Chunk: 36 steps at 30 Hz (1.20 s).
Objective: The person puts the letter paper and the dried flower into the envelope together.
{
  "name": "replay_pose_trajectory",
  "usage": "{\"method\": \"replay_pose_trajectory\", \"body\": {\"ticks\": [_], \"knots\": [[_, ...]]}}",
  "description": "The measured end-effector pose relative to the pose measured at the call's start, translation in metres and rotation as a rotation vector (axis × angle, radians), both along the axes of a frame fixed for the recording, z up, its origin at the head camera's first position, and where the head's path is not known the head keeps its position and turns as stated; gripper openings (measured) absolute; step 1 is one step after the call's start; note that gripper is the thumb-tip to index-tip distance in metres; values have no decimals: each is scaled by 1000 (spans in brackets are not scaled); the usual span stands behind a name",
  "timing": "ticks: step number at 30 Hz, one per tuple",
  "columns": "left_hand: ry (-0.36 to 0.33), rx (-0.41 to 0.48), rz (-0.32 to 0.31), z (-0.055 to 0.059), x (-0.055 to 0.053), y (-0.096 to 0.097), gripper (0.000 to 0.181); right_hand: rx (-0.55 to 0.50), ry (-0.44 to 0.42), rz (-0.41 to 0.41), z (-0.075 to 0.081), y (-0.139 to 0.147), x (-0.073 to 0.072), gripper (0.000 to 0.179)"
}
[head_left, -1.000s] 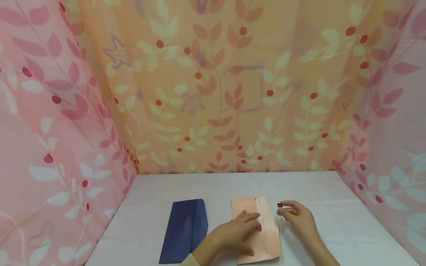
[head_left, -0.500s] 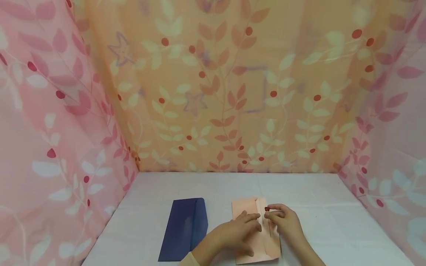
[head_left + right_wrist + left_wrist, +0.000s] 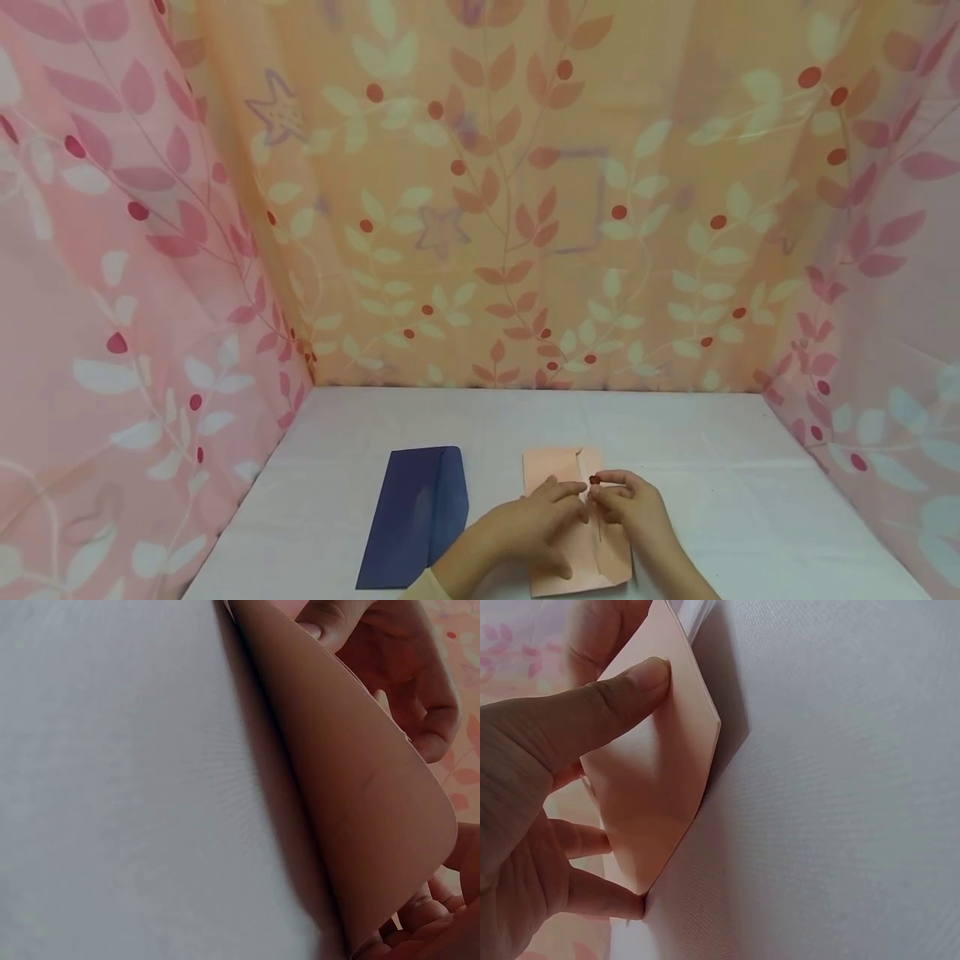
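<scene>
A pale peach envelope (image 3: 551, 562) lies on the white table, its flap side up. My left hand (image 3: 528, 529) rests on it with spread fingers; the left wrist view shows the thumb (image 3: 649, 679) flat against the peach paper (image 3: 649, 780). Over the envelope's flap, my right hand (image 3: 637, 510) pinches a small dark red flower-like head (image 3: 594, 480) on a thin straight stem, pointing down. In the right wrist view the flap (image 3: 367, 787) fills much of the frame, and the red head is hidden.
A dark blue envelope (image 3: 408, 517) lies to the left, its lower right corner behind the left wrist. Patterned orange cloth (image 3: 495, 208) hangs at the back, with pink cloth on both sides. White table surface (image 3: 750, 483) extends to the right.
My right hand has moved left with the red-headed stem, from beside the peach envelope to over its flap. The left hand has stayed in place.
</scene>
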<state>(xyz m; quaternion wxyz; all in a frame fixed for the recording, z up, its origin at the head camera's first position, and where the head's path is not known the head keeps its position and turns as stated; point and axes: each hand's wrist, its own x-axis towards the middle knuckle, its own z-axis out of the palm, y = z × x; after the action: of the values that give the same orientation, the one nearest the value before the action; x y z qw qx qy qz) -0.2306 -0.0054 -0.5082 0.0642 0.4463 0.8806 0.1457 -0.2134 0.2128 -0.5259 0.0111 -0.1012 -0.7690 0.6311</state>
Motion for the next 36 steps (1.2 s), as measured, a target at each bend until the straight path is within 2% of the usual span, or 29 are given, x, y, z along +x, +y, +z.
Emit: {"method": "replay_pose_trajectory", "body": {"ticks": [10, 15, 20, 25, 36], "knots": [[88, 46, -76, 0, -1, -2, 64, 59, 3, 6, -3, -2, 0, 38], [72, 58, -83, 1, -1, -2, 63, 98, -5, 12, -4, -4, 1, 42], [67, 59, -70, 2, 0, -1, 63, 163, 8, 36, -3, -7, 2, 32], [76, 56, -50, 3, 1, -1, 72, 200, 22, 40, -2, -12, 1, 26], [37, 55, -37, 3, 2, -2, 60, 158, 36, 35, -3, -17, 2, 26]]}}
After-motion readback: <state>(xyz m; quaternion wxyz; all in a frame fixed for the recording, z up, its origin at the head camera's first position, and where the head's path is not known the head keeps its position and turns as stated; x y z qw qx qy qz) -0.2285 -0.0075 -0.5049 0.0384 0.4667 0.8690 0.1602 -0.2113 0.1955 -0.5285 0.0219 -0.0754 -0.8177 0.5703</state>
